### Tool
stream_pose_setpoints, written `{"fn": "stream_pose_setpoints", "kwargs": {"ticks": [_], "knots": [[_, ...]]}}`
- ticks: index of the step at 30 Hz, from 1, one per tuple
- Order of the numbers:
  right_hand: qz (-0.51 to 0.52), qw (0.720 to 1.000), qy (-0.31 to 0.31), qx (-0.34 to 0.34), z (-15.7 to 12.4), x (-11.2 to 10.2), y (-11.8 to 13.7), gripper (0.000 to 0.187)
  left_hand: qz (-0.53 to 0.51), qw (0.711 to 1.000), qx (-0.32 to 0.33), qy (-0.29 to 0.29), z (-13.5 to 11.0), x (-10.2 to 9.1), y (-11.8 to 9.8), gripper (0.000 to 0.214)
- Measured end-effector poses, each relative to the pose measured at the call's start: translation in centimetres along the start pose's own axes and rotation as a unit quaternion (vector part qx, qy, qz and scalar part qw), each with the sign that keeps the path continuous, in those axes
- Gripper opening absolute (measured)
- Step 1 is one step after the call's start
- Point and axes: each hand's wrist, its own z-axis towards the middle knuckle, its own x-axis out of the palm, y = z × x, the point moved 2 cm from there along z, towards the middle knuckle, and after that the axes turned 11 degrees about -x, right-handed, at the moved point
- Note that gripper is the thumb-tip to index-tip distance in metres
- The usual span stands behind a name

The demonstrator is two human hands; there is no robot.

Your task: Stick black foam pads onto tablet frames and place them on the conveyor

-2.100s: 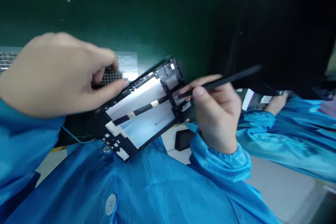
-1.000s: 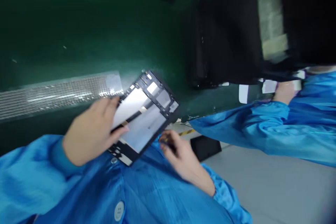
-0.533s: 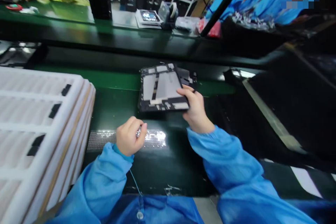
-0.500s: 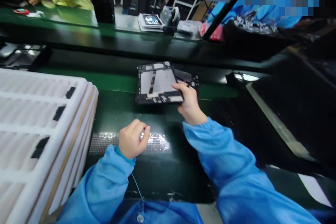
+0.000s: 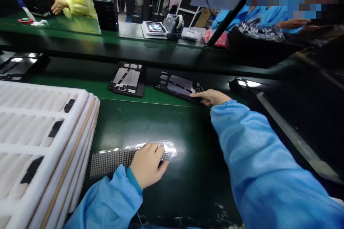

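The right hand point(image 5: 215, 97) is the nearer one to the tablet point(image 5: 178, 85), which lies face-up at ten o'clock from it and at one o'clock from the left hand point(image 5: 149, 164). The tablet's long axis runs from ten to four o'clock, its four o'clock end under the right hand's fingers. One digit of that hand reaches over the tablet's top and the others curl at the near edge; whether they grip it, I cannot tell. The left hand is half open, palm down, thumb apart from the fingers, over the dotted sheet point(image 5: 113, 161), with nothing visibly in its hold. A second tablet point(image 5: 127, 78) sits at nine o'clock from the first, with a gap between, its long axis nearer one to seven. No brand, label or writing is legible on either tablet or on the sheet.
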Motion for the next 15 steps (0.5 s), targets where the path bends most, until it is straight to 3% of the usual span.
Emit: {"fn": "stream_pose_setpoints", "kwargs": {"ticks": [2, 4, 7, 9, 12, 15], "knots": [[0.023, 0.996, 0.037, 0.075, -1.5, 0.8, -0.3, 0.038, -0.079, 0.997, -0.02, 0.002, 1.2, 0.1, -1.7, 0.04], [0.066, 0.992, 0.071, 0.085, -4.9, 1.5, -0.1, 0.037, -0.174, 0.984, -0.039, -0.004, 3.8, 0.3, -3.8, 0.042], [0.141, 0.976, 0.158, 0.046, -13.8, 1.1, -0.3, 0.058, -0.305, 0.949, -0.067, -0.049, 8.9, 0.6, -6.6, 0.05], [0.17, 0.95, 0.261, 0.033, -21.1, -0.7, -1.5, 0.069, -0.356, 0.928, -0.075, -0.085, 11.2, 0.7, -7.5, 0.051], [0.185, 0.92, 0.346, -0.003, -30.2, -5.4, -4.0, 0.062, -0.379, 0.917, -0.073, -0.099, 10.5, 1.2, -6.7, 0.052], [0.175, 0.945, 0.276, -0.028, -35.1, -10.1, -6.3, 0.06, -0.344, 0.937, -0.051, -0.011, 5.6, 1.8, -4.8, 0.052]]}}
